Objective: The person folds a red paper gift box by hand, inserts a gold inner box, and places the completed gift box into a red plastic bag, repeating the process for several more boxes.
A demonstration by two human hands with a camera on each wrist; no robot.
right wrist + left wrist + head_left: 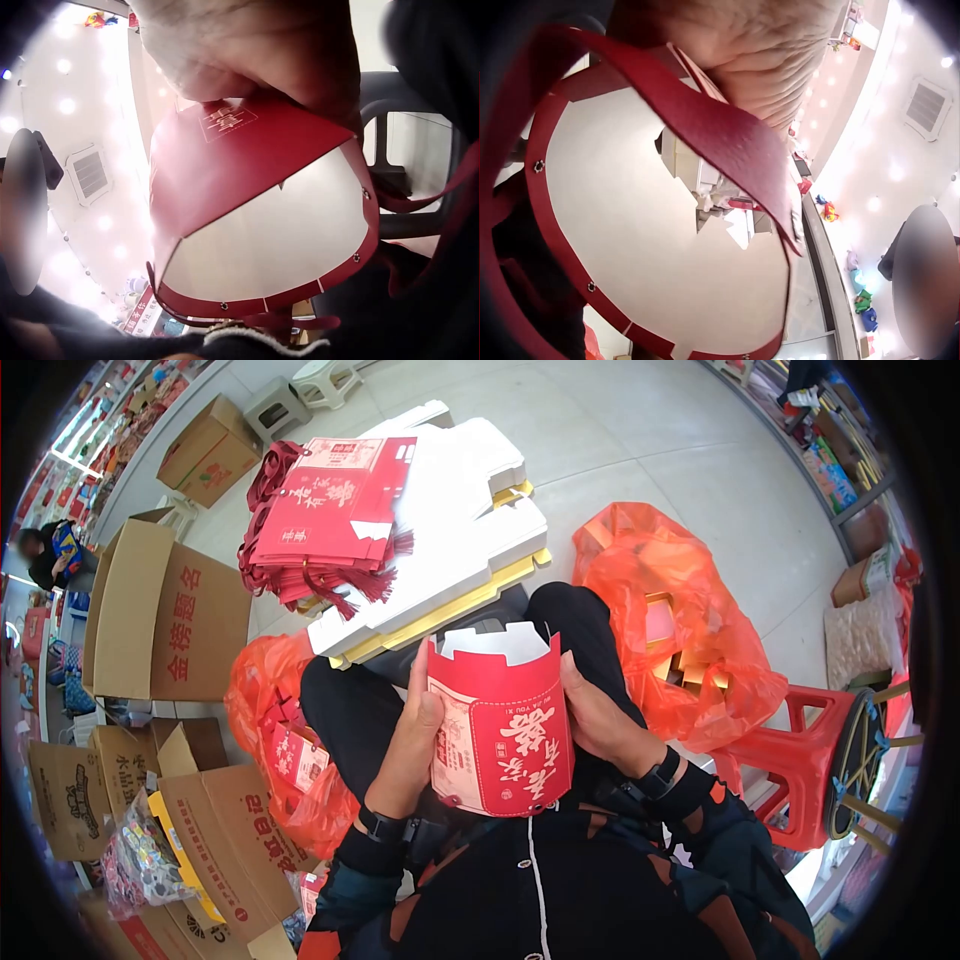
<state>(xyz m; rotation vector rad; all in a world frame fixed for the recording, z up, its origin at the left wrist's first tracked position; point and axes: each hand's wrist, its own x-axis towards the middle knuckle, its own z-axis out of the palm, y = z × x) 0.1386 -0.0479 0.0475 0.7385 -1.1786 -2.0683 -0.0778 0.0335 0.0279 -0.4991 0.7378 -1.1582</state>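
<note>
Over the lap in the head view, a red printed gift box (500, 735) of thin card stands opened into a tube, its notched flaps pointing away from me. My left hand (412, 735) holds its left side, thumb along the edge. The right hand (602, 722) grips the opposite side. In the left wrist view a dark red ribbon (720, 142) loops across the open end, and metal eyelets line the rim around the white inside. The right wrist view shows the box's red side wall (225, 172) against the palm; the fingertips are mostly hidden.
Ahead, flat red printed sleeves (335, 495) with tassels lie on stacked white card (455, 545). Orange plastic bags stand left (265, 680) and right (640, 560) of the legs. Cardboard boxes (175, 620) crowd the left; a red stool (800, 760) is at right.
</note>
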